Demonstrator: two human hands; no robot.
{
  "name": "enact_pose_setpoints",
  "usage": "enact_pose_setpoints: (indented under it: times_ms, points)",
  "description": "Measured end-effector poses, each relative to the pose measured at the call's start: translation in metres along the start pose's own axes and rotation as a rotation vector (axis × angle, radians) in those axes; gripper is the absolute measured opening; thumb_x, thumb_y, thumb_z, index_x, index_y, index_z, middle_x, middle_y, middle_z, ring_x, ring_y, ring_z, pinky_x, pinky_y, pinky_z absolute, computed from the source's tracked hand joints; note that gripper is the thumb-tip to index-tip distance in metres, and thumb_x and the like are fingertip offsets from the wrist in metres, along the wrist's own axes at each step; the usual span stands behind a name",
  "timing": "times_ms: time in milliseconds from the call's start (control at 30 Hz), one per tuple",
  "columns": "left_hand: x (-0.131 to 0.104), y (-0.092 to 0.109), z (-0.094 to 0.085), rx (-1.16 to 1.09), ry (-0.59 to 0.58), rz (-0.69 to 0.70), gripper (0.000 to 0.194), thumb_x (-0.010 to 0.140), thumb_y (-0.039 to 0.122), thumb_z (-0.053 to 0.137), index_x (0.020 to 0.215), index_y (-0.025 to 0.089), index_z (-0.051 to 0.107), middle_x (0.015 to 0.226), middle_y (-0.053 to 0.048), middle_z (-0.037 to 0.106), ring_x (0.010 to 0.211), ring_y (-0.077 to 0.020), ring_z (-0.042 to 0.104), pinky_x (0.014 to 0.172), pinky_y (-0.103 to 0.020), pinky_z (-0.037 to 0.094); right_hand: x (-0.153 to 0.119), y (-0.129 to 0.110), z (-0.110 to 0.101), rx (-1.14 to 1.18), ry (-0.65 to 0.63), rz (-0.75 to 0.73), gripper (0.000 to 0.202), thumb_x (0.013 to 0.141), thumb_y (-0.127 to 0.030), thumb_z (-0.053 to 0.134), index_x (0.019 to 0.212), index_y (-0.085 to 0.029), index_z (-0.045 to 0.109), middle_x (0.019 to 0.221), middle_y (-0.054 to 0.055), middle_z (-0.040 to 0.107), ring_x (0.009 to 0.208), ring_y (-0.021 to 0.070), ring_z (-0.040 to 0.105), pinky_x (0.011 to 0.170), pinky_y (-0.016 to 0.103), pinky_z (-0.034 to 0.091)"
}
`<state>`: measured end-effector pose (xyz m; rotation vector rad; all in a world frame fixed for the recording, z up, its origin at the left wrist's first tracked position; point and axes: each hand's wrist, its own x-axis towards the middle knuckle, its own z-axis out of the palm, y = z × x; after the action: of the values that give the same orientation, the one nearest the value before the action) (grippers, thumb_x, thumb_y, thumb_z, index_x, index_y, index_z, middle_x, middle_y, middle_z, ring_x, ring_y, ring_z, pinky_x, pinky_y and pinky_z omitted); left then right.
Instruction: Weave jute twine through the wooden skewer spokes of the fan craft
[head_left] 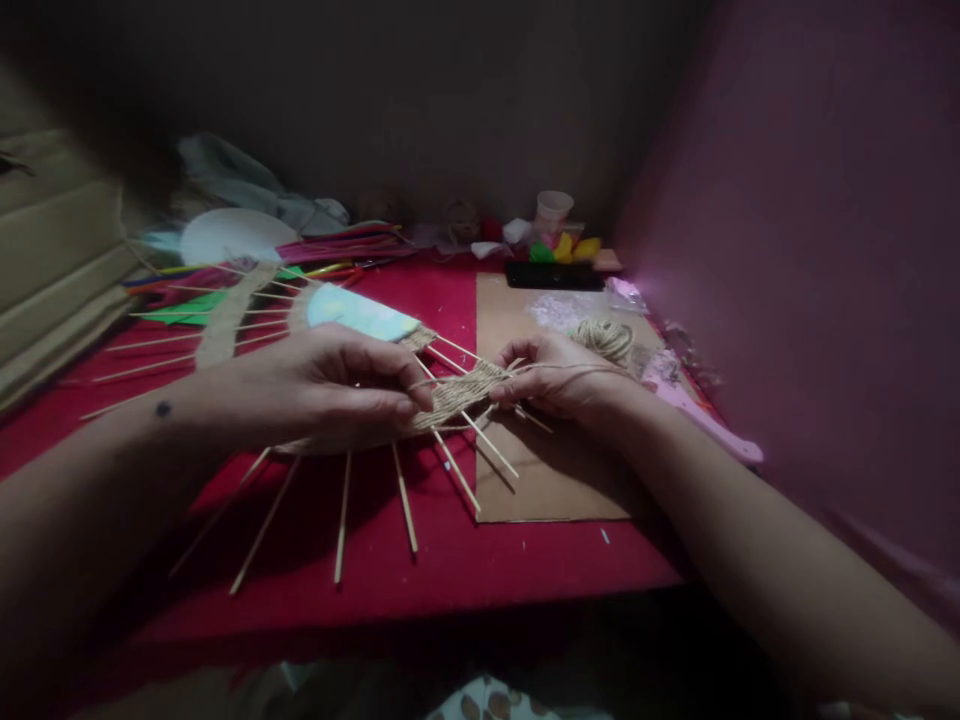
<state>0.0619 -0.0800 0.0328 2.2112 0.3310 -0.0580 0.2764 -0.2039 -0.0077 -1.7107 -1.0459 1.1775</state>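
Observation:
A round frame of thin wooden sticks [403,500] fans out above the red tabletop, with a band of woven twine [459,393] running between the sticks. My left hand [352,385] pinches the band's left part between thumb and fingers. At the band's right end, my right hand [547,380] has its fingertips closed on the twine, and a loose strand runs back over the wrist. Behind my left hand lies a pale blue piece [364,312] at the frame's middle. A ball of twine [606,340] rests just beyond my right hand.
Brown cardboard [555,490] lies under my right hand on the red cloth [450,580]. A black phone [555,275], a cup [553,208] and coloured scraps are at the back. Pink scissors or a similar tool [712,425] lie right; a cardboard box [60,250] stands left.

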Motion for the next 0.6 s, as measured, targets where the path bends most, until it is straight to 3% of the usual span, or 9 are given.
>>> enact_pose_setpoints:
  times_ms: [67,233,600]
  points:
    - [-0.006,-0.008,0.000,0.042,0.008,-0.054,0.021,0.082,0.029,0.058,0.091,0.015,0.071,0.073,-0.001,0.068,0.067,-0.0114,0.059,0.058,-0.018,0.042,0.000,0.000,0.001,0.036,0.001,0.011,0.021,0.063,-0.013,0.075,0.073,-0.017,0.057,0.058,-0.001,0.061,0.041,0.0059,0.043,0.036,0.020,0.028]
    - [-0.018,-0.014,0.005,0.170,-0.016,0.002,0.020,0.086,0.023,0.054,0.096,0.014,0.068,0.088,-0.002,0.069,0.081,-0.0126,0.061,0.074,-0.021,0.047,0.002,0.003,0.004,0.154,0.019,0.023,0.026,0.059,-0.004,0.072,0.072,-0.019,0.055,0.057,-0.001,0.061,0.051,0.0106,0.055,0.043,0.020,0.038]
    - [-0.018,-0.016,0.018,0.339,-0.100,0.107,0.020,0.090,0.027,0.052,0.078,0.016,0.063,0.068,0.002,0.059,0.060,-0.0078,0.050,0.057,-0.019,0.039,0.003,0.006,0.005,0.161,0.052,0.049,0.032,0.054,-0.012,0.081,0.073,-0.018,0.056,0.057,-0.001,0.061,0.053,0.0111,0.059,0.039,0.017,0.037]
